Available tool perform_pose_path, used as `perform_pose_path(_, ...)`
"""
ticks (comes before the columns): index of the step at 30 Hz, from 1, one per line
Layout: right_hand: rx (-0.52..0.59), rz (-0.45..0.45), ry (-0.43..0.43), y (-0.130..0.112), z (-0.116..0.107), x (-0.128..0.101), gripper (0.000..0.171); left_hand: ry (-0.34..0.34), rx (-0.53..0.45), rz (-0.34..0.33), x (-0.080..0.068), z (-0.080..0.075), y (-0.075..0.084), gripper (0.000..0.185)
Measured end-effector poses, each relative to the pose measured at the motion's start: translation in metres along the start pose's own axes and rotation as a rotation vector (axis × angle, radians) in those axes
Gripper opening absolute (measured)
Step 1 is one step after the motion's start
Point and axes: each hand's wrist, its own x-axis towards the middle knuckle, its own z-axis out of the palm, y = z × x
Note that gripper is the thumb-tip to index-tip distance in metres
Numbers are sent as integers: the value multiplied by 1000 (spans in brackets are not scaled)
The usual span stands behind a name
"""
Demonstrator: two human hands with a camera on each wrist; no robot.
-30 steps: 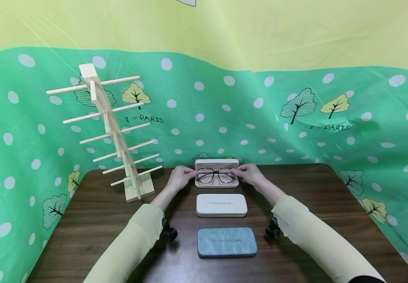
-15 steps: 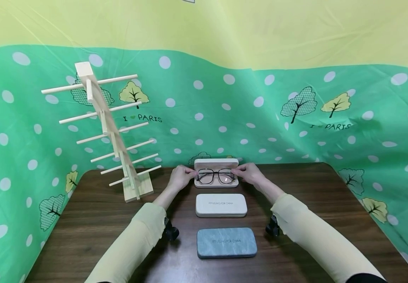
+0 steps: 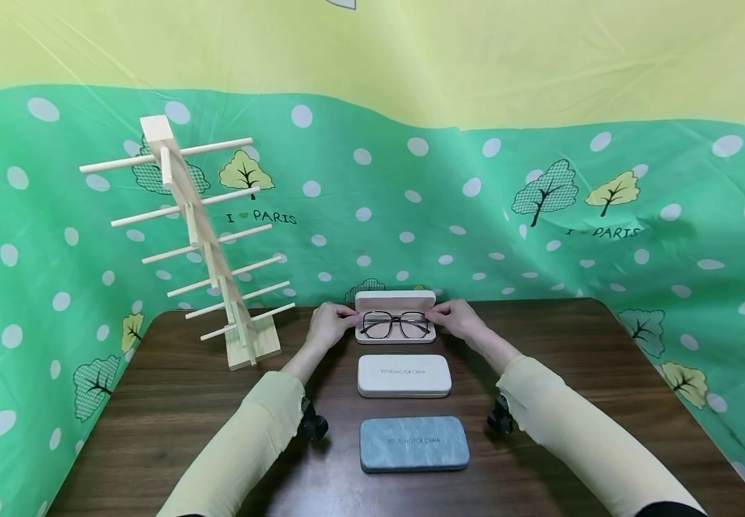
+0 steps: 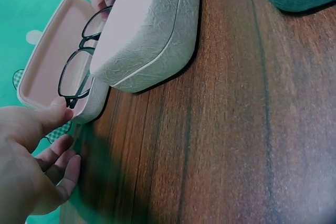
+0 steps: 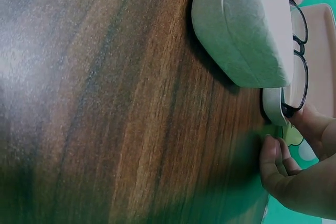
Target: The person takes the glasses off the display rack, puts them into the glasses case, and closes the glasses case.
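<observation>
Black-framed eyeglasses [image 3: 394, 325] sit at the mouth of an open eyeglass case [image 3: 396, 297] with a pale pink lining, at the back of the table. My left hand [image 3: 328, 324] pinches the left end of the frame near its hinge; in the left wrist view its lower fingers hang apart from the case. The right hand [image 3: 456, 317] pinches the opposite end, seen in the right wrist view at the hinge [image 5: 289, 109]. In both wrist views, a closed white eyeglass case [image 3: 404, 375] partly hides the eyeglasses. Whether the folded temples touch the lining cannot be told.
In front of the white case lies a closed blue eyeglass case [image 3: 414, 444]. A tall wooden rack [image 3: 207, 244] with several pegs stands left of my left hand. Green and yellow cloth [image 3: 404, 215] hangs behind the dark wooden table [image 3: 572, 388].
The eyeglasses have dropped slightly into the open case. My right fingers have shifted a little to the right, while the left hand has hardly moved.
</observation>
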Motion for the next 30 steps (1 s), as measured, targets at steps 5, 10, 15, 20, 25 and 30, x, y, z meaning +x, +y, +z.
perform_pose_path(5, 27, 17, -19, 1, -3, -2, 33, 7, -5, -9, 0, -1, -3, 18)
perform_pose_path(10, 79, 37, -45, -1, -8, -6, 37, -7, -42, -59, 0, -6, -4, 33)
perform_pose_path(15, 86, 63, -61, -4, -18, -11, 51, -89, -98, -109, 2, -14, -2, 63)
perform_pose_path(20, 70, 94, -133, -5, -28, -8, 82, -233, -228, -208, 8, -23, 1, 78)
perform_pose_path(25, 97, 128, -195, -8, -36, -2, 93, -326, -281, -295, 19, -29, 3, 86)
perform_pose_path(30, 93, 165, -239, -12, -41, 1, 97, -425, -262, -309, 26, -29, 7, 90)
